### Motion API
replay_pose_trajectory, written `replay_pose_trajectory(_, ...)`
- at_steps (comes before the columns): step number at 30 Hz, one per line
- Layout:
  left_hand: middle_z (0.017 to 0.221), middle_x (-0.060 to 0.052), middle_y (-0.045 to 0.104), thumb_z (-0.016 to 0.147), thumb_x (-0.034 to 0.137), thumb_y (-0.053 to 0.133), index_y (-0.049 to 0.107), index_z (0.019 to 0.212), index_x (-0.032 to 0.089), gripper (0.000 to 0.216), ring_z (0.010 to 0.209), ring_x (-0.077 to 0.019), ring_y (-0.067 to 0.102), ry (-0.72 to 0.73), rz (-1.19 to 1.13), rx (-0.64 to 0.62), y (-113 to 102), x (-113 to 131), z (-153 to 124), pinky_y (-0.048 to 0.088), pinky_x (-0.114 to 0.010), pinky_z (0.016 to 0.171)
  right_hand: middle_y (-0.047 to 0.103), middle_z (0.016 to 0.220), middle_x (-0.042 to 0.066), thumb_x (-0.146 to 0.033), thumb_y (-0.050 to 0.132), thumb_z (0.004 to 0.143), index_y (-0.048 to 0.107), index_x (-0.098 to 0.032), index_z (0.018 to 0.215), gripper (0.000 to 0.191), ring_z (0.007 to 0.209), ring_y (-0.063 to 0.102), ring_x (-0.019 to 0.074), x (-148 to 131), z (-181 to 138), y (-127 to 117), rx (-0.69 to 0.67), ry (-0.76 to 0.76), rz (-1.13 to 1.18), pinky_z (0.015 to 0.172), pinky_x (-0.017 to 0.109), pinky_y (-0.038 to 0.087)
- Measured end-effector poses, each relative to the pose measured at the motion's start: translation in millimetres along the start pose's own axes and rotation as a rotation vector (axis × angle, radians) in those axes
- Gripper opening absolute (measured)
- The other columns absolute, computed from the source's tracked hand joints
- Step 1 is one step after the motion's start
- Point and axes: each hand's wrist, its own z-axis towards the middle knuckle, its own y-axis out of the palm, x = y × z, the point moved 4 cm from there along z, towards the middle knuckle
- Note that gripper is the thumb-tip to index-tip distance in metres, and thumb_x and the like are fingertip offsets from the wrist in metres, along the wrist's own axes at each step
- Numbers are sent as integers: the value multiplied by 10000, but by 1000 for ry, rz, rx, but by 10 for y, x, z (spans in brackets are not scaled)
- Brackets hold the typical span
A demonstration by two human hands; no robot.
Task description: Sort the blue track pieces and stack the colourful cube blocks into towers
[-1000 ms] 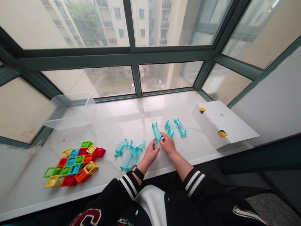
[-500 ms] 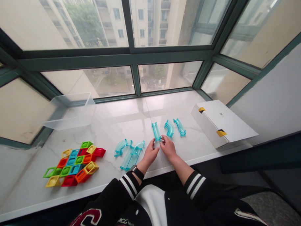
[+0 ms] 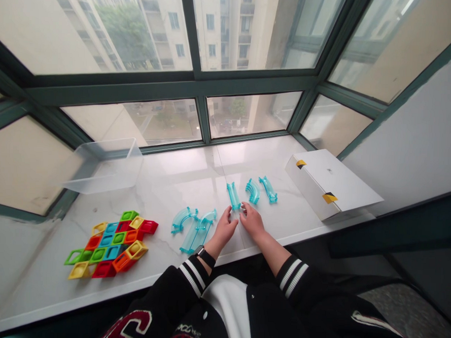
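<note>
A clear blue straight track piece (image 3: 233, 196) lies on the white marble-look ledge in front of me, pointing away. My left hand (image 3: 225, 229) is at the left of its near end, thumb and fingers apart. On the other side of that end is my right hand (image 3: 252, 221), its fingers curved and also apart from the thumb. The fingertips are very close to the piece; whether they touch it I cannot tell. To the right lie a curved track piece (image 3: 253, 191) and another long track piece (image 3: 268, 189). Left of my hands are a curved piece (image 3: 182, 219) and several joined pieces (image 3: 197, 237).
Coloured plastic blocks (image 3: 112, 246) sit grouped at the left of the ledge (image 3: 166, 181). Behind them a clear plastic bin (image 3: 103, 167) stands near the window. At the right is a white box (image 3: 334, 185) with yellow-and-black tabs. Green window frames border the ledge.
Both hands and the track pieces stay where they were. Only a very slight shift of the whole view shows.
</note>
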Motion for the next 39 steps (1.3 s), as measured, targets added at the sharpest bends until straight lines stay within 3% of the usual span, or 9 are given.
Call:
replay_pose_trajectory(5,1631,-198,477,841,370,757,513,1543,199,763,1422,-363,548,8,-40,-67,-229,218,-136,480,-503,1155,753,1189,109,-187,604,867,636,-197,1352,486,1017,732,244,138,-125,-35,24,30,87,985,434,595)
replay_pose_trajectory(7,1544,-191,572,866,401,723,555,1498,197,685,1319,-327,634,20,-73,-147,-439,358,-213,512,-486,1121,750,1143,100,-215,585,871,655,-193,1316,450,990,729,237,205,-223,-59,39,28,148,966,428,605)
replay_pose_trajectory(9,1465,-178,637,887,445,681,591,1448,197,619,1243,-306,677,47,-103,-145,-745,492,-300,562,-465,1045,745,1111,96,-234,562,886,672,-191,1280,412,971,725,234,251,-333,-84,48,9,193,950,422,609)
replay_pose_trajectory(12,1368,-161,695,877,509,667,614,1401,185,619,1182,-289,700,63,-53,4,-1301,586,-455,585,-442,988,741,1087,96,-238,537,911,695,-203,1233,360,1008,710,244,248,-478,-115,53,-70,184,968,426,594)
replay_pose_trajectory(15,1295,-151,725,839,563,686,625,1366,168,662,1151,-286,702,74,34,168,-1801,517,-654,592,-433,952,744,1055,95,-224,531,922,709,-212,1193,324,1026,691,263,202,-552,-126,59,-135,108,988,450,569)
replay_pose_trajectory(19,1236,-147,742,825,568,705,650,1311,162,635,1138,-287,701,39,97,322,-2203,229,-950,580,-446,977,751,1021,92,-212,527,923,724,-220,1153,302,997,676,276,151,-558,-109,48,-189,13,982,463,549)
replay_pose_trajectory(22,1192,-135,761,791,569,740,669,1256,179,611,1135,-299,711,-10,146,333,-2250,-17,-1122,566,-477,1021,752,1017,97,-206,526,923,732,-221,1138,298,995,668,283,135,-547,-100,43,-217,-25,987,472,539)
replay_pose_trajectory(28,1297,-154,712,714,480,791,620,1329,173,708,1143,-311,703,-134,317,230,-1988,-378,-1193,561,-452,1022,747,1034,100,-188,515,917,725,-214,1144,311,1009,657,288,124,-545,-96,36,-239,-50,997,476,528)
replay_pose_trajectory(39,1124,-89,697,754,406,754,671,1272,211,560,1106,-305,657,-45,642,183,-1825,-467,-1064,498,-439,1055,742,1041,99,-175,524,917,729,-221,1153,316,1011,658,285,152,-548,-88,28,-245,-65,992,465,532)
